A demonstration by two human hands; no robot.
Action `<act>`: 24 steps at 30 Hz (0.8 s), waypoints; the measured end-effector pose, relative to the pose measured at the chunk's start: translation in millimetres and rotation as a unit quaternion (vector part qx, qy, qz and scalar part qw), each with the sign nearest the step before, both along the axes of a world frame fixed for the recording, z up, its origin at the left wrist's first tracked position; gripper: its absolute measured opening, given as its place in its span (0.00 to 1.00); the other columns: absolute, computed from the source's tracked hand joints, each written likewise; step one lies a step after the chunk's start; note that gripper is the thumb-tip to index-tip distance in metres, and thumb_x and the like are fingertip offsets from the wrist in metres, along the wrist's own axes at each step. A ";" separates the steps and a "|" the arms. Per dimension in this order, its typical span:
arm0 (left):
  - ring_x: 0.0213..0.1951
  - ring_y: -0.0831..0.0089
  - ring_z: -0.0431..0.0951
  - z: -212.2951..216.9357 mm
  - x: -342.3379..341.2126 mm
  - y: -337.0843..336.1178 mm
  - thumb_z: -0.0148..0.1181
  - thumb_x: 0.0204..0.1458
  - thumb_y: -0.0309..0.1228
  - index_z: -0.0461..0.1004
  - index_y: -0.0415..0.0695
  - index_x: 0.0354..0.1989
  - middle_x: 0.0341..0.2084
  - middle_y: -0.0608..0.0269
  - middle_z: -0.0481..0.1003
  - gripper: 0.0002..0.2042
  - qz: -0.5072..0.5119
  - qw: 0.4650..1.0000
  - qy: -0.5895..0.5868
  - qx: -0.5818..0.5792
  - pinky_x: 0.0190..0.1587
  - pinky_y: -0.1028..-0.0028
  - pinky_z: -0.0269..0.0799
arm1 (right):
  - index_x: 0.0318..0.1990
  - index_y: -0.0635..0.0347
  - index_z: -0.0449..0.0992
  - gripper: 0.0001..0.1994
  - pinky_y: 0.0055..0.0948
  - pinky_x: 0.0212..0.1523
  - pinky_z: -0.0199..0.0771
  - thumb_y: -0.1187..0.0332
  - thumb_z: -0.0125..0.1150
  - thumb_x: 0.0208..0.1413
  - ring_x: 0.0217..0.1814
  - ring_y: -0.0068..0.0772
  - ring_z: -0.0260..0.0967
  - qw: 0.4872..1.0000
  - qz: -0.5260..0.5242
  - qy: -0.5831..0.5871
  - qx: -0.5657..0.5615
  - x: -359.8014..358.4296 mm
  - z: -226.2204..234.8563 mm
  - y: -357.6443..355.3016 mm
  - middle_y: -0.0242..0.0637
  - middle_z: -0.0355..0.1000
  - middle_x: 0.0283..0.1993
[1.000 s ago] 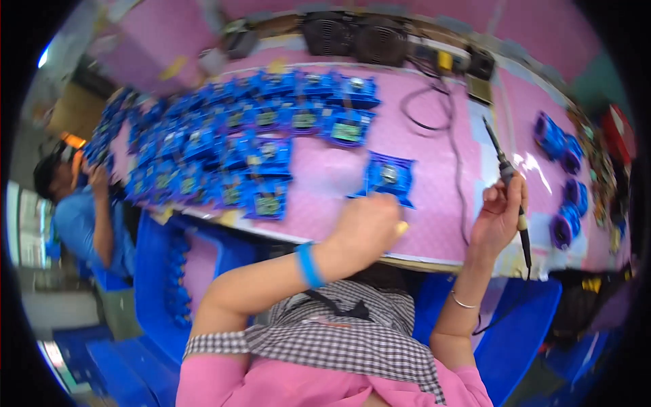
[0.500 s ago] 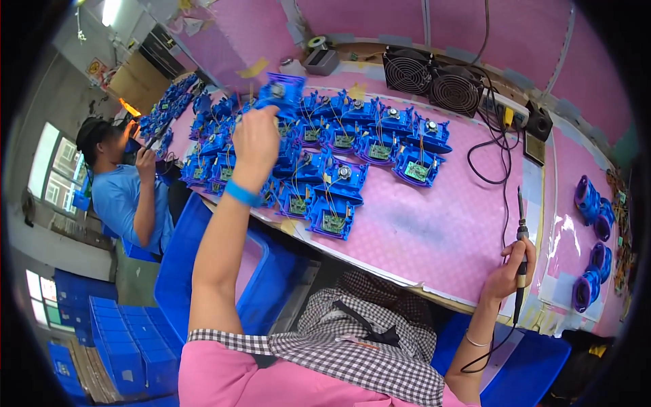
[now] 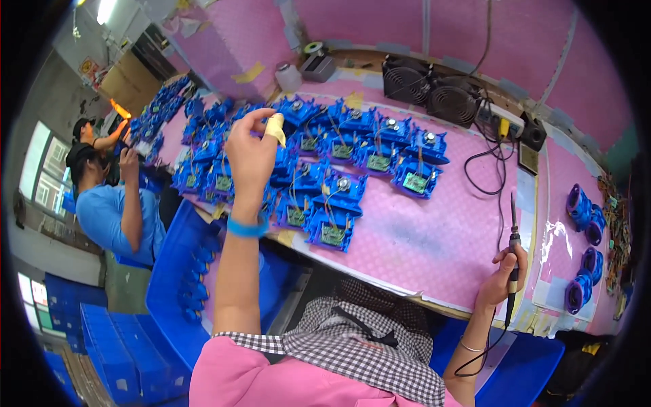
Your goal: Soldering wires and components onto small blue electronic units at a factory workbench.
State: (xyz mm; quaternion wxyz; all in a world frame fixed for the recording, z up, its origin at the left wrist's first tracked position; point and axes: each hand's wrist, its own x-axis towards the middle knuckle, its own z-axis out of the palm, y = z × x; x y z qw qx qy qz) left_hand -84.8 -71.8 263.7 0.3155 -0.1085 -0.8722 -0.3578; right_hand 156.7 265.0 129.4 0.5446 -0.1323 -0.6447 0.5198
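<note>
1. Nearest: pink sleeves and a black/white checked cloth (image 3: 366,339) over the lap, at the bottom edge.
2. R hand (image 3: 500,279) rests at the near edge of the pink bench mat (image 3: 434,237), fingers wrapped tight round a soldering iron (image 3: 513,261). Iron stands approx upright, tip pointing away from the person, cord running down past the wrist.
3. L hand (image 3: 252,152) is raised over the bench on an outstretched arm, blue wristband (image 3: 245,227) on the wrist. Thumb and fingers curl loosely; index wears a pale finger cot. Can't tell if anything is pinched; nothing visible in the grip.
4. Under and just beyond the L hand: rows of blue plastic assemblies (image 3: 325,183), each w/ a small green circuit board and thin wires, packed close together on the mat. Nearest one sits at the front of the group, near the bench edge, well apart from the R hand.
5. Blue bins (image 3: 183,285) stand left of the bench, below the L arm.
6. Right side: purple round parts (image 3: 584,224) in a column, w/ a clear plastic sheet beside them.
7. Far: two black fans (image 3: 434,91) at the back of the bench, a power strip (image 3: 505,125) to their right w/ black cables trailing onto the mat.
8. Far left: another person in a blue shirt (image 3: 112,210), hands up at a second batch of blue assemblies.
</note>
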 end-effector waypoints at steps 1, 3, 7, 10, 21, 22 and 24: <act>0.24 0.86 0.64 9.4 29.9 6.1 0.60 0.49 0.25 0.77 0.40 0.45 0.25 0.71 0.68 0.13 -0.113 0.976 -0.090 0.165 0.24 0.82 0.60 | 0.46 0.67 0.73 0.15 0.20 0.28 0.62 0.62 0.54 0.63 0.26 0.22 0.60 1.000 0.020 0.020 0.007 1.7 -0.3 -3.4 0.34 0.68 0.27; 0.23 0.90 0.58 12.5 80.9 8.1 0.49 0.62 0.47 0.71 0.38 0.51 0.25 0.72 0.66 0.22 -0.353 0.777 -0.250 0.456 0.22 0.88 0.53 | 0.49 0.65 0.71 0.19 0.21 0.25 0.59 0.56 0.52 0.64 0.23 0.23 0.61 0.999 0.027 0.027 0.034 -2.4 9.9 -23.0 0.35 0.67 0.25; 0.19 0.88 0.52 -18.9 155.1 50.2 0.40 0.61 0.53 0.60 0.41 0.61 0.31 0.66 0.66 0.29 -0.433 0.696 -0.265 0.509 0.20 0.89 0.49 | 0.47 0.60 0.67 0.15 0.28 0.32 0.68 0.57 0.50 0.65 0.25 0.29 0.70 0.965 0.257 -0.005 0.050 -0.8 39.7 -78.7 0.46 0.75 0.26; 0.33 0.78 0.66 -47.0 175.7 107.2 0.46 0.59 0.50 0.53 0.43 0.63 0.56 0.56 0.59 0.30 -0.417 0.844 -0.165 0.295 0.37 0.76 0.65 | 0.46 0.62 0.64 0.15 0.44 0.56 0.68 0.62 0.57 0.61 0.48 0.46 0.73 0.968 0.247 -0.031 0.036 6.1 46.3 -101.7 0.57 0.74 0.45; 0.37 0.65 0.70 -54.3 218.1 137.1 0.57 0.56 0.41 0.38 0.45 0.69 0.52 0.47 0.52 0.40 -0.464 0.752 -0.189 0.428 0.44 0.66 0.70 | 0.40 0.62 0.63 0.09 0.42 0.55 0.68 0.72 0.56 0.58 0.51 0.41 0.72 0.977 0.209 -0.049 0.004 32.1 28.7 -98.9 0.54 0.74 0.44; 0.38 0.66 0.71 -59.7 215.9 135.9 0.58 0.55 0.36 0.45 0.44 0.67 0.49 0.50 0.57 0.35 -0.424 0.770 -0.190 0.437 0.42 0.67 0.71 | 0.38 0.62 0.63 0.08 0.41 0.53 0.70 0.75 0.57 0.57 0.50 0.40 0.72 0.985 0.159 -0.061 0.006 23.6 37.0 -110.3 0.50 0.73 0.40; 0.38 0.68 0.72 -70.8 207.1 114.3 0.57 0.56 0.34 0.54 0.42 0.61 0.44 0.52 0.62 0.27 -0.446 0.788 -0.210 0.368 0.41 0.68 0.71 | 0.36 0.63 0.62 0.09 0.39 0.51 0.75 0.83 0.57 0.55 0.47 0.40 0.74 0.986 0.039 -0.134 0.088 17.3 47.1 -105.8 0.46 0.73 0.35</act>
